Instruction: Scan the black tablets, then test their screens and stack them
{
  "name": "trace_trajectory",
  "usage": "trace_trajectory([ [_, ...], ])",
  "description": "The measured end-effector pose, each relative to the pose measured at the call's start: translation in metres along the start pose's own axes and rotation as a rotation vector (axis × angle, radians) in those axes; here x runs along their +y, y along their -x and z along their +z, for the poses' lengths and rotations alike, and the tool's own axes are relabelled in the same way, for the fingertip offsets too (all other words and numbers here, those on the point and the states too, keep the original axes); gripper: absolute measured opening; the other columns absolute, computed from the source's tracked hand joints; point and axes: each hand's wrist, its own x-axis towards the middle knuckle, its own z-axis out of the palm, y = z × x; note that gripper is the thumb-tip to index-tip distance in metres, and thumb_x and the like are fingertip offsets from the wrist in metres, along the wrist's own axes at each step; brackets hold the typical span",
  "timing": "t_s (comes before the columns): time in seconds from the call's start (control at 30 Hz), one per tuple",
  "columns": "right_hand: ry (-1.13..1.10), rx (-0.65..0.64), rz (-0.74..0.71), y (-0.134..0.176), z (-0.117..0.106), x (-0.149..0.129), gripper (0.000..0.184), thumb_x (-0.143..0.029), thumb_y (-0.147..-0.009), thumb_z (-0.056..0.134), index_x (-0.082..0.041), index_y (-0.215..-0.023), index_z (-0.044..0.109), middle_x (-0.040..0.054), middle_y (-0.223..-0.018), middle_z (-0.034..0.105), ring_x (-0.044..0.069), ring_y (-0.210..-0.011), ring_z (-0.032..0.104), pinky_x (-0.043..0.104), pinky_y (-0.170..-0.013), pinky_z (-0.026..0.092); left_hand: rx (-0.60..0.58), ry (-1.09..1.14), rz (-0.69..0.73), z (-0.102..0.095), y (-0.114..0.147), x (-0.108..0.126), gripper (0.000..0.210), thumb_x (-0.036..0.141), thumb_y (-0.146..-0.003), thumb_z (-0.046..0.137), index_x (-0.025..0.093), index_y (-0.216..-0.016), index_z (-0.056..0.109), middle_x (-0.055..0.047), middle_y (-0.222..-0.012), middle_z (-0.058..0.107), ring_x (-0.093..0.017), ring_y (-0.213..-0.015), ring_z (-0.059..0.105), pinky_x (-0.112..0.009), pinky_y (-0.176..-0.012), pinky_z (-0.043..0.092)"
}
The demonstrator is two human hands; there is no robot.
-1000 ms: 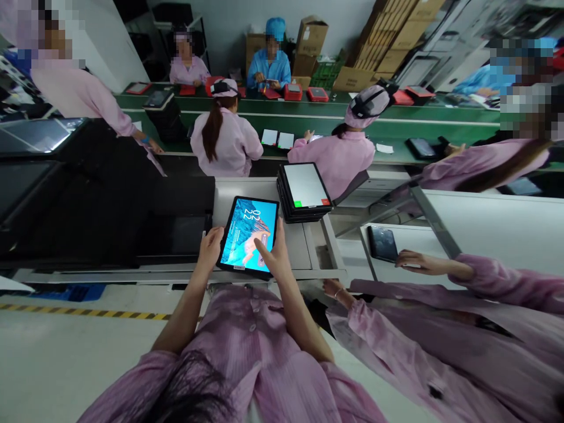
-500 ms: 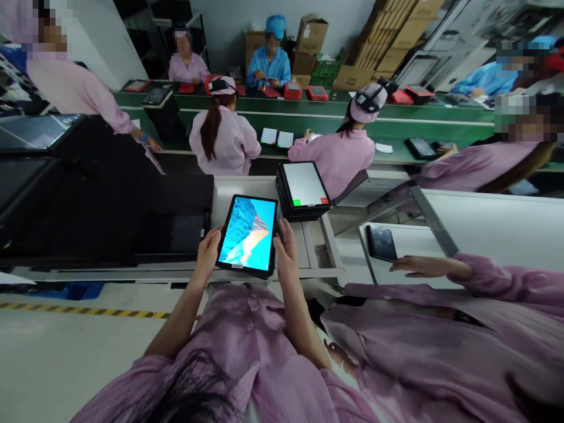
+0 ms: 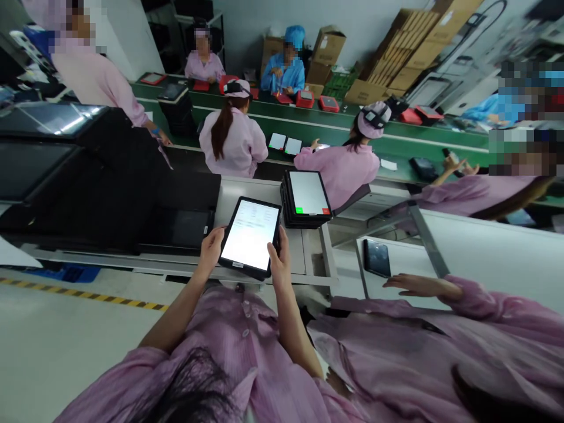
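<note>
Between my two hands is a black-framed tablet [image 3: 250,235], tilted a little, its screen lit white with faint lines of text near the top. My left hand [image 3: 212,251] grips its left edge. Along the right edge my right hand [image 3: 279,258] is wrapped, the thumb lying over the lower right of the screen. Just beyond it stands a stack of tablets [image 3: 307,197]; the top one shows a pale screen with a green and a red corner. The fingers under the held tablet are hidden.
Large black cases and screens [image 3: 176,229] fill the bench on my left. To my right a co-worker's hand [image 3: 418,286] hovers by a dark tablet [image 3: 377,257] on a white surface. Several people sit along a green conveyor table [image 3: 255,120] ahead, with cardboard boxes [image 3: 328,47] behind.
The held tablet's screen has switched from a blue and orange picture to a white page. My right thumb has moved onto the screen's edge. The view has shifted slightly.
</note>
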Motion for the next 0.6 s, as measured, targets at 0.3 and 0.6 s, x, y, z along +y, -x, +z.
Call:
trace_trajectory([
  [0.3,-0.028,0.038,0.014,-0.004,-0.01,0.004,0.09,-0.067,-0.092,0.072,-0.024,-0.167,0.047,0.0174,-0.175,0.046,0.035,-0.163,0.045,0.062,-0.135,0.036,0.023,-0.037,0.002,-0.023,0.033,-0.004,0.054,0.067,-0.098,0.062,0.021,-0.113,0.085,-0.01,-0.118,0.085,-0.027,-0.113,0.076,-0.037,-0.103,0.057],
  [0.6,0.086,0.231,-0.066,0.049,0.01,0.022,0.093,-0.068,-0.088,0.069,-0.018,-0.164,0.048,0.0229,-0.166,0.052,0.038,-0.154,0.054,0.066,-0.13,0.04,-0.126,0.003,-0.253,-0.12,0.133,-0.105,0.048,0.061,-0.094,0.063,0.019,-0.101,0.086,-0.014,-0.1,0.086,-0.03,-0.099,0.078,-0.038,-0.084,0.057],
])
